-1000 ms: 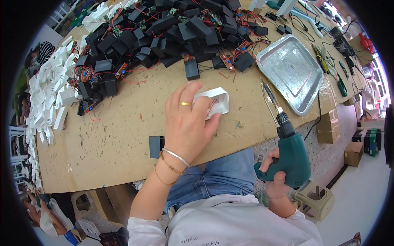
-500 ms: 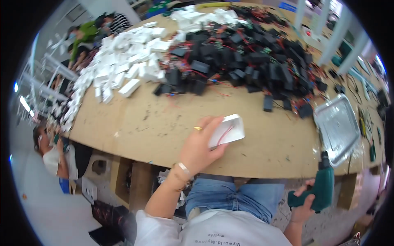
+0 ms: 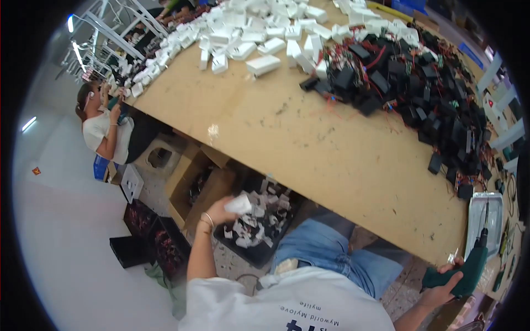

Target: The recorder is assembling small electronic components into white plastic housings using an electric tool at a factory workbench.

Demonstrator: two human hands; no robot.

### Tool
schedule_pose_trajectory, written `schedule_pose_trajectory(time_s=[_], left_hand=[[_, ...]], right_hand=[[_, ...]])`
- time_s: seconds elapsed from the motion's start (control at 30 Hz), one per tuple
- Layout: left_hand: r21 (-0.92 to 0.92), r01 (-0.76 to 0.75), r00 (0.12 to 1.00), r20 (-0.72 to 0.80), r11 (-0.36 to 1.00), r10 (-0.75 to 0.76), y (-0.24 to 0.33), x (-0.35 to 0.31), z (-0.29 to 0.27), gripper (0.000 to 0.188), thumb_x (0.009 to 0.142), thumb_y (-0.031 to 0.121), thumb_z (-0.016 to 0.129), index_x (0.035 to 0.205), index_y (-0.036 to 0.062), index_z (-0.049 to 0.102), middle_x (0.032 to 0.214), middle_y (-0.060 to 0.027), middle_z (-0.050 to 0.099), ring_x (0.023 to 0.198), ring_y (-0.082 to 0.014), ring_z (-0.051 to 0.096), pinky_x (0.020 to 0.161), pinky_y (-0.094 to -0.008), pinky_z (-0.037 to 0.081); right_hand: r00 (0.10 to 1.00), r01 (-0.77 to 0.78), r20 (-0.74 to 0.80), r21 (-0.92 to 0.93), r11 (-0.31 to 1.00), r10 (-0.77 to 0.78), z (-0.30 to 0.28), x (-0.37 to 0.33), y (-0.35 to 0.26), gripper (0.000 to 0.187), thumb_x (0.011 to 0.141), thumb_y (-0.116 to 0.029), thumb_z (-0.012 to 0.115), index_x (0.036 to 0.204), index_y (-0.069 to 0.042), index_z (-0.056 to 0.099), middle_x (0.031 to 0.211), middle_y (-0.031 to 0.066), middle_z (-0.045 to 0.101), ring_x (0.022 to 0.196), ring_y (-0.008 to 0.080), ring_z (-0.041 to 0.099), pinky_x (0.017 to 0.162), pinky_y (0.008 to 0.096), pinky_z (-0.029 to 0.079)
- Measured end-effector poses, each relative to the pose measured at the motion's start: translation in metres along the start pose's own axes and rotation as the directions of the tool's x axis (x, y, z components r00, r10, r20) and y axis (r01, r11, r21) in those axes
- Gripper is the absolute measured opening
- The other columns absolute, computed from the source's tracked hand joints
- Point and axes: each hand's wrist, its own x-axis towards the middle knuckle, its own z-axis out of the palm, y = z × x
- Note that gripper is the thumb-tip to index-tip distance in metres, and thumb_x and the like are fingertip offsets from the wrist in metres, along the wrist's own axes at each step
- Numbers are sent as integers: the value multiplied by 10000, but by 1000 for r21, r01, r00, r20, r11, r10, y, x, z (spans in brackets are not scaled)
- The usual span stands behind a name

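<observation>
- Holds a small white box (image 3: 239,204) in the left grip (image 3: 220,211), with fingers bent round one end, probably to leave the other end free.
- Places that box off the near edge of the surface (image 3: 309,149), over or just beside a black bin (image 3: 243,255) of white scraps (image 3: 247,234); probably held low for easy reach of the bin, though too blurred to tell any contact.
- Carries a green drill (image 3: 473,273) in the right grip (image 3: 444,287), wrapped round the handle, apparently for balance; cannot tell about pressure on the trigger.
- Points the drill toward the far side, in front of a metal tray (image 3: 476,212) at right, well apart from the box.
- Heaped on the surface: white boxes (image 3: 243,38) far left and middle, black boxes (image 3: 397,83) with red wires far right, probably grouped for quick picking.
</observation>
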Motion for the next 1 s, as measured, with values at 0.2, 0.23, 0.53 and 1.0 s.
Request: schedule_pose_trajectory(time_s=[0.2, 0.23, 0.53, 1.0], left_hand=[[-27, -135, 986, -102, 990, 131, 102, -12, -73, 354, 764, 215, 760, 999, -25, 652, 872, -86, 686, 784, -194, 643, 736, -322, 527], [-250, -227, 972, -121, 941, 202, 128, -17, -97, 229, 813, 186, 716, 938, 5, 655, 795, -64, 680, 706, -144, 638, 641, -268, 520], [-144, -32, 955, -295, 989, -12, 133, -48, -135, 297, 947, 327, 584, 994, 37, 620, 821, -43, 672, 711, -97, 630, 614, -223, 513], [-108, 478, 843, -220, 872, -490, -103, -44, -49, 361, 867, 355, 657, 928, 0, 643, 688, -54, 645, 628, -130, 617, 600, -275, 495]], right_hand=[[999, -17, 49, -72, 997, 20, 2, -1, 7, 369, 1021, -312, 442, 1170, 19, 510, 793, 18, 495, 694, 95, 435, 694, 224, 366], [998, -50, 41, -16, 999, 51, -1, 0, 11, 362, 1021, -306, 442, 1178, 14, 506, 824, 26, 507, 697, 98, 441, 694, 228, 370], [999, 29, 18, -106, 994, -28, 17, 9, -19, 355, 1003, -298, 480, 1181, 8, 450, 1099, 79, 523, 733, 145, 454, 698, 252, 395], [958, 286, 119, -349, 892, -260, 20, 26, -45, 360, 990, -304, 497, 1109, 31, 557, 1039, 93, 554, 789, 153, 509, 703, 265, 443]])
